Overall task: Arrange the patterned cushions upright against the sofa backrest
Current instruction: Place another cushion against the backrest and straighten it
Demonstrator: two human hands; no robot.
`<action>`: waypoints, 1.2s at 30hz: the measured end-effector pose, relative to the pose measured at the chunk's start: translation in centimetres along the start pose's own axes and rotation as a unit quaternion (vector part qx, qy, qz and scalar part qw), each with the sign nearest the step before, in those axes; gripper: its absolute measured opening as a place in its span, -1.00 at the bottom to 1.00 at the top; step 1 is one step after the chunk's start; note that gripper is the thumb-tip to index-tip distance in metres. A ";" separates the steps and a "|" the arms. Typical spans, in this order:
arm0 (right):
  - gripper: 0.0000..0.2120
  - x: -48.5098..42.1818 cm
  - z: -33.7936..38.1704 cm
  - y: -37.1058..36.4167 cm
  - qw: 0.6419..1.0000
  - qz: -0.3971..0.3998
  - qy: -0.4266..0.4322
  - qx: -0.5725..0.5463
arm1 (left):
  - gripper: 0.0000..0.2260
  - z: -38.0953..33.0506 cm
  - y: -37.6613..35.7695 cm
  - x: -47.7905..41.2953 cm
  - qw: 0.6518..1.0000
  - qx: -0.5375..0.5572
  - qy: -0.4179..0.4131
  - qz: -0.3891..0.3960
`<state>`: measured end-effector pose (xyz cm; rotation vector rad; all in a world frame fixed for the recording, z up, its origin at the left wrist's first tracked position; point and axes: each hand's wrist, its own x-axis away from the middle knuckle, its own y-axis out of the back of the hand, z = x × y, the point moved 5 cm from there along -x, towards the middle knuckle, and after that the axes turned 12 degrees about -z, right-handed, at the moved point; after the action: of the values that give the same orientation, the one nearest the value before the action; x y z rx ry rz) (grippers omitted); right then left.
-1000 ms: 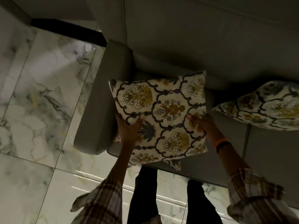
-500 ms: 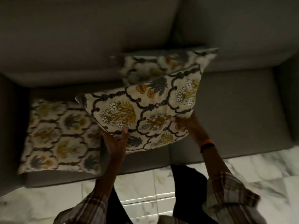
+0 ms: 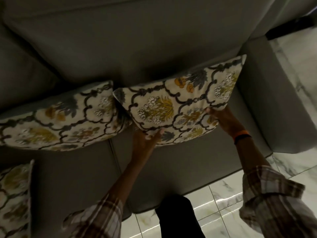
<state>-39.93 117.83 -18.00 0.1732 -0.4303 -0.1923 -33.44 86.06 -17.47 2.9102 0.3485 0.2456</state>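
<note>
Held cushion [image 3: 180, 103]: long axis along backrest [image 3: 137, 48], tilted, right end higher | left hand [image 3: 147, 141] grips lower edge | right hand [image 3: 223, 119] grips right side, nearer armrest [image 3: 260, 100]

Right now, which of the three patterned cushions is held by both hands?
The right-hand cushion, next to the sofa armrest: left hand and right hand grip its lower edge. The other two lie untouched.

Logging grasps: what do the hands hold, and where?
Both the left hand and right hand hold the right-hand patterned cushion, grip along its lower edge.
</note>
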 end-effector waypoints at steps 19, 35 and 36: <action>-0.46 -18.7 0.8 15.2 0.995 -0.079 0.055 0.005 | -0.07 -1.0 -24.1 -10.7 0.996 -0.069 -0.004 0.055; -0.26 2.6 -10.9 -4.7 0.881 -0.229 0.008 0.415 | -0.10 8.3 -7.9 -4.0 0.872 -0.445 -0.094 0.184; -0.24 4.2 -11.1 -7.5 0.876 -0.186 0.032 0.444 | -0.13 9.3 -5.5 -3.1 0.847 -0.475 -0.117 0.206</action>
<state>-32.53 111.00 -27.86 1.1748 -0.3901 -0.3577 -35.81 88.90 -28.11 1.9429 -0.3650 0.0750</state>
